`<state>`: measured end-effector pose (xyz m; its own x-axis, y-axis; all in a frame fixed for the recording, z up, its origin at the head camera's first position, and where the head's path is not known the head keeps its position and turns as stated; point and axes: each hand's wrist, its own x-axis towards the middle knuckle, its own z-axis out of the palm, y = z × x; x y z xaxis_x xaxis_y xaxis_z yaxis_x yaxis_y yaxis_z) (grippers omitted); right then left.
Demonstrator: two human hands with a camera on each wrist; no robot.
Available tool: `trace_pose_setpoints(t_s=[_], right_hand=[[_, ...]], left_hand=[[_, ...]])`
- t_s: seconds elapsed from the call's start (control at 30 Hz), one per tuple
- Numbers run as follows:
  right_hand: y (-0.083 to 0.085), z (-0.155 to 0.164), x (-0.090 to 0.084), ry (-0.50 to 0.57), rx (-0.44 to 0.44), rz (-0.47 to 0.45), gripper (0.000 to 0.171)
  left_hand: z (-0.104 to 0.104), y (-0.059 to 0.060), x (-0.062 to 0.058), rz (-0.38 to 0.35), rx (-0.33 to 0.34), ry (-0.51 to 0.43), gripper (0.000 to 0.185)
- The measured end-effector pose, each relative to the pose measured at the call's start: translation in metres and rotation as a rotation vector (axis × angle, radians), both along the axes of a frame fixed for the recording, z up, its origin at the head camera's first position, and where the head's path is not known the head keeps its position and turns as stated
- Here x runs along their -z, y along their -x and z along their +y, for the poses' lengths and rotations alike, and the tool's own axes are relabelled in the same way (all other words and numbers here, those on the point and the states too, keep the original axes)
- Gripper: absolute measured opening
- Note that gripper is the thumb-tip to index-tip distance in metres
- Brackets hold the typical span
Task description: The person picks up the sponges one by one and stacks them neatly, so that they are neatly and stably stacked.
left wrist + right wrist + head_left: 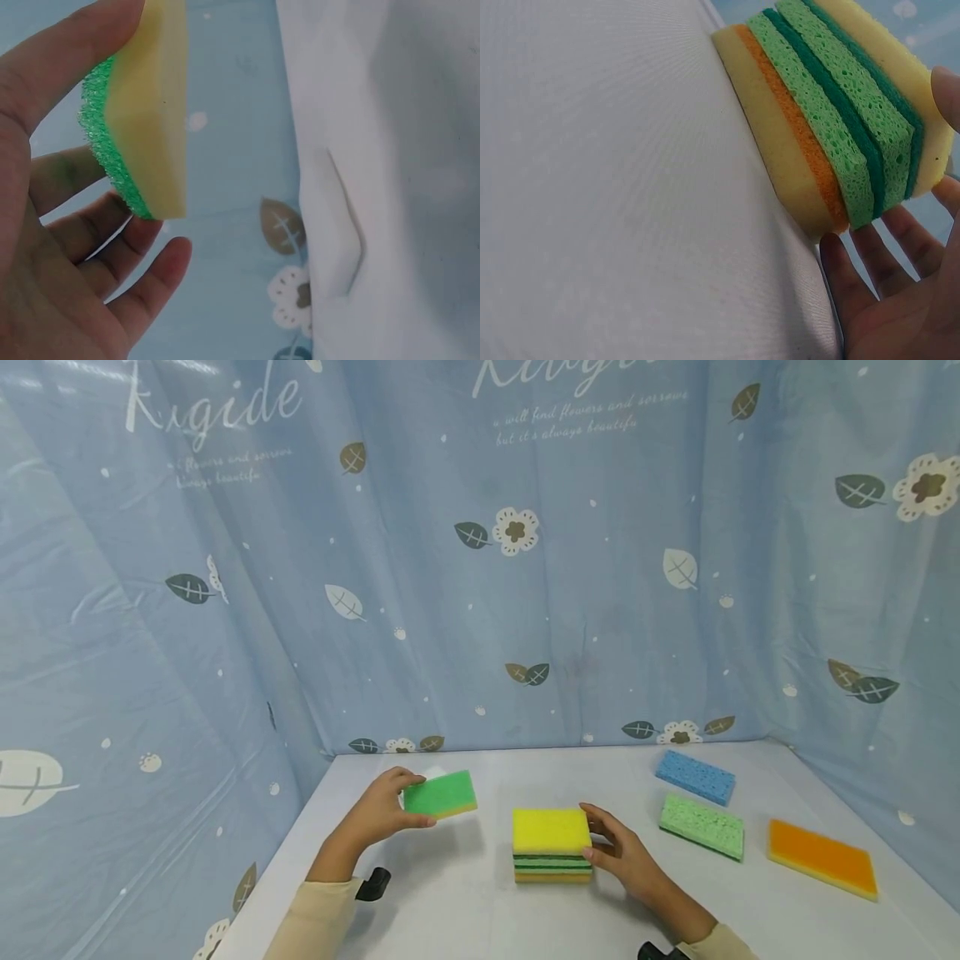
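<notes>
Nearest to us, two arms in pale sleeves reach out over a white worktop (465,902). Our right hand (626,856) rests against the right side of a stack of sponges (552,845) at the middle of the worktop. Its fingers are relaxed and nearly straight, steadying the stack and not gripping it. In the right wrist view the layers (832,142) read, from the worktop up: a yellow and orange sponge, two light green sponges with dark green scouring faces, then a yellow one on top.

A little farther and to the left, our left hand (378,814) holds a green and yellow sponge (441,794) clear of the worktop. The grip pinches one short end, thumb on one side and fingers behind. In the left wrist view the rough green face (109,142) turns toward the palm and the soft yellow foam faces away.

To place this sponge well, we judge that it should travel level, come in above the stack, and be squared to the top sponge's edges before the pinch opens. The right hand is best kept flat against the stack's side so that the soft pile does not slide or lean.

Farther right lie three single sponges, well apart: a light green sponge (702,826), an orange sponge (822,857) at the far right, and a blue sponge (695,777) farthest back. Behind everything hangs a blue curtain (480,568) printed with leaves and flowers.
</notes>
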<state>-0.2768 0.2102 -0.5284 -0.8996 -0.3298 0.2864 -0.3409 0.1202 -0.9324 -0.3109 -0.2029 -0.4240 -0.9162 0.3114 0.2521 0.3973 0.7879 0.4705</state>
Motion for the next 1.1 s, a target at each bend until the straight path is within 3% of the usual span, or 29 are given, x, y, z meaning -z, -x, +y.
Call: trace_pose_setpoints(t_s=[0.6,0.83,1.1], right_hand=[[0.000,0.000,0.000,-0.006,0.000,-0.006,0.065],[-0.001,0.002,-0.002,-0.005,-0.030,0.023,0.062],[-0.002,0.000,-0.003,-0.005,-0.017,-0.004,0.061]], left_hand=[[0.021,-0.007,-0.014,-0.010,-0.003,0.019,0.077],[0.028,-0.007,-0.017,-0.006,0.035,0.026,0.077],[0.034,-0.008,-0.021,0.003,0.072,0.005,0.074]])
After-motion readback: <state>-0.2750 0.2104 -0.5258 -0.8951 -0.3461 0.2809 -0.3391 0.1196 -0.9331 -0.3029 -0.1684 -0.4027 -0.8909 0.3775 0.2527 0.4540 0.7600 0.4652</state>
